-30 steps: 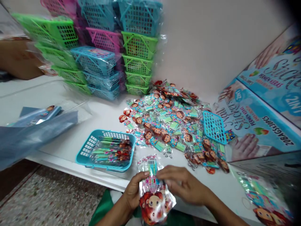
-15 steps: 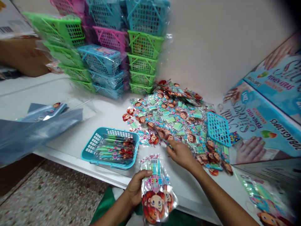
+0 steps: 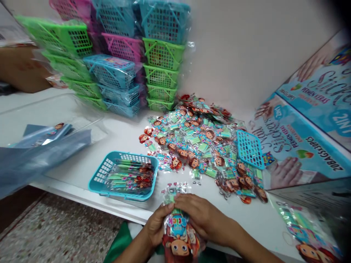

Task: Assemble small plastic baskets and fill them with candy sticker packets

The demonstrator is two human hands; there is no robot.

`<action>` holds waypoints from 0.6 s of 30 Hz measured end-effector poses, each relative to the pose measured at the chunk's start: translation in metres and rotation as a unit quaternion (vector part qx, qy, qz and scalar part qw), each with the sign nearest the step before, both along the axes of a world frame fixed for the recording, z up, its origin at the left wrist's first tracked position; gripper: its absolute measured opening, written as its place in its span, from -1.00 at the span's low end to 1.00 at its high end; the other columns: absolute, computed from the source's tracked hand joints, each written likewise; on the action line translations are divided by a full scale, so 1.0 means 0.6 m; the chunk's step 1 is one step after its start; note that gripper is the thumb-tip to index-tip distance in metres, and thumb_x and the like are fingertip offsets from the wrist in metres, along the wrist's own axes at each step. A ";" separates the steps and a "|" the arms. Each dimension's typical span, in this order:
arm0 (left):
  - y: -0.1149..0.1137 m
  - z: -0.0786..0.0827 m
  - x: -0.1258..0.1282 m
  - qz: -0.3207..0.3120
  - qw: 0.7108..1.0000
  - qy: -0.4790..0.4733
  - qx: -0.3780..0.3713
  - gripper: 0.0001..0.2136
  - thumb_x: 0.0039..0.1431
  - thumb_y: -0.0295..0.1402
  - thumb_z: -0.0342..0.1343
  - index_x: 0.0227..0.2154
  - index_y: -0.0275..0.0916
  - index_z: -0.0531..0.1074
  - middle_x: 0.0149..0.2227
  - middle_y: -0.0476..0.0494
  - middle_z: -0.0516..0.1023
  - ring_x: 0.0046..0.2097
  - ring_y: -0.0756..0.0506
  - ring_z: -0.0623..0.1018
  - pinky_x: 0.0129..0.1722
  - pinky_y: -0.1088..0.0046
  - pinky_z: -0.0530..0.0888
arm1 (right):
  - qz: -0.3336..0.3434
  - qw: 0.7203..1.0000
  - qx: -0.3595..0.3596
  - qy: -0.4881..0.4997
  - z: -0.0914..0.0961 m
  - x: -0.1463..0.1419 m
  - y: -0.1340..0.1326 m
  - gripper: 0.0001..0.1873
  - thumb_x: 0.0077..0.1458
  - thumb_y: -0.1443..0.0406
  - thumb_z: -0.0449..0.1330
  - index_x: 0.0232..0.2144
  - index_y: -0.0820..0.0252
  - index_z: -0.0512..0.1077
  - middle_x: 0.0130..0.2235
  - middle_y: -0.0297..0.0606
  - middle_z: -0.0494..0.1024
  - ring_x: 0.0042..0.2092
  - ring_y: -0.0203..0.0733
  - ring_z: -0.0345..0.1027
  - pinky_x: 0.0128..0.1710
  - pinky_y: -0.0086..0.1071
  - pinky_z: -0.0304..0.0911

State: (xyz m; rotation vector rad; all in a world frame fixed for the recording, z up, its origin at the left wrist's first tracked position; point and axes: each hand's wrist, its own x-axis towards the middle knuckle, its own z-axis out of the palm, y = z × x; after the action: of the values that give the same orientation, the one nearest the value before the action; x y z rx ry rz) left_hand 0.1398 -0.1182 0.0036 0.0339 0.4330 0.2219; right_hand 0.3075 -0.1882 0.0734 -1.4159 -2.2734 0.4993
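A stack of candy stick packets (image 3: 179, 233), with a cartoon face and the word "Stick" printed on the top one, is held upright-side-down over the table's front edge. My left hand (image 3: 158, 224) grips its left side, thumb on the front. Against its upper right side my right hand (image 3: 204, 217) is closed, fingers wrapped over the packets. Left of my hands stands a blue basket (image 3: 94, 179) with several packets lined up on edge inside. Beyond them a large loose pile of packets (image 3: 197, 137) spreads over the white table.
Wrapped green, blue and pink baskets (image 3: 161, 54) are stacked at the back left. A blue perforated lid (image 3: 250, 149) leans on the pile's right side, beside printed cartons (image 3: 301, 138). Clear plastic bags (image 3: 55, 153) lie at left. More packets (image 3: 307, 230) rest at the lower right.
My right hand has come back from the pile to the stack in my left hand and now grips it too. The view has shifted slightly to the right.
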 end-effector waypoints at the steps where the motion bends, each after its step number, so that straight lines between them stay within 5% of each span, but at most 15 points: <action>1: 0.000 0.000 -0.001 0.000 1.000 0.009 -0.002 -0.68 0.00 -0.42 0.16 -0.13 -0.37 0.43 -0.32 -0.24 0.57 -0.19 -0.23 0.56 -0.07 0.23 0.38 | -0.036 0.998 -0.014 0.041 -0.001 0.008 0.009 -0.55 0.16 0.44 -0.04 0.12 0.21 0.19 0.04 -0.13 0.44 0.08 -0.24 0.28 0.05 -0.30 0.26; 4: 0.000 0.001 0.000 -0.003 0.999 0.035 -0.012 -0.68 -0.03 -0.49 0.13 -0.14 -0.43 0.43 -0.35 -0.27 0.58 -0.23 -0.23 0.58 -0.07 0.19 0.38 | -0.205 0.977 0.021 0.047 -0.020 0.045 0.063 -0.60 0.21 0.36 -0.05 0.09 0.10 0.22 0.06 -0.18 0.41 0.08 -0.21 0.28 0.06 -0.23 0.24; 6: 0.000 0.000 0.002 -0.012 0.999 0.044 -0.015 -0.66 -0.04 -0.48 0.11 -0.13 -0.43 0.42 -0.36 -0.29 0.59 -0.25 -0.25 0.58 -0.07 0.15 0.38 | -0.279 0.957 0.068 -0.041 -0.042 0.074 0.115 -0.42 0.12 0.25 0.12 0.18 0.23 0.13 0.20 -0.02 0.23 0.21 0.01 0.08 0.15 -0.04 0.08; 8: 0.000 -0.001 0.003 -0.028 0.998 0.049 -0.009 -0.66 -0.04 -0.46 0.11 -0.14 -0.43 0.43 -0.38 -0.31 0.59 -0.28 -0.27 0.58 -0.09 0.11 0.38 | -0.301 0.943 0.072 -0.122 -0.065 0.098 0.166 -0.35 0.07 0.27 0.17 0.18 0.34 0.14 0.23 0.07 0.16 0.24 0.11 0.00 0.18 0.02 -0.02; 11: 0.000 -0.003 -0.001 -0.039 0.998 0.057 0.010 -0.69 -0.05 -0.44 0.12 -0.20 -0.47 0.45 -0.38 -0.37 0.59 -0.30 -0.29 0.59 -0.11 0.09 0.38 | -0.288 0.946 0.064 -0.132 -0.080 0.122 0.208 -0.59 0.17 0.32 0.05 0.07 0.29 0.33 0.13 -0.05 0.35 0.18 0.00 0.13 0.18 -0.05 -0.01; 14: 0.003 -0.004 -0.003 -0.032 0.997 0.067 0.000 -0.72 -0.05 -0.45 0.12 -0.23 -0.48 0.46 -0.39 -0.37 0.58 -0.30 -0.28 0.58 -0.11 0.11 0.38 | -0.275 0.960 0.044 -0.021 -0.060 0.129 0.193 -0.63 0.22 0.23 0.00 0.02 0.18 0.38 0.07 -0.16 0.44 0.12 -0.09 0.23 0.14 -0.11 0.09; 18: 0.008 -0.005 0.002 -0.024 0.996 0.072 -0.045 -0.71 -0.01 -0.47 0.11 -0.17 -0.43 0.44 -0.42 -0.26 0.58 -0.31 -0.21 0.58 -0.10 0.20 0.36 | -0.278 0.954 0.002 0.110 -0.001 0.093 0.104 -0.62 0.27 0.24 -0.09 0.07 0.09 0.33 0.10 -0.22 0.40 0.13 -0.16 0.25 0.12 -0.12 0.17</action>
State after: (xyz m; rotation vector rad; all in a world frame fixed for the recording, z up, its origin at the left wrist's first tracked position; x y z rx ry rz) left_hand 0.1409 -0.1134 0.0009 -0.0288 0.5849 0.1536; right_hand 0.3633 -0.1261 0.0729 -1.8031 -1.6016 0.4381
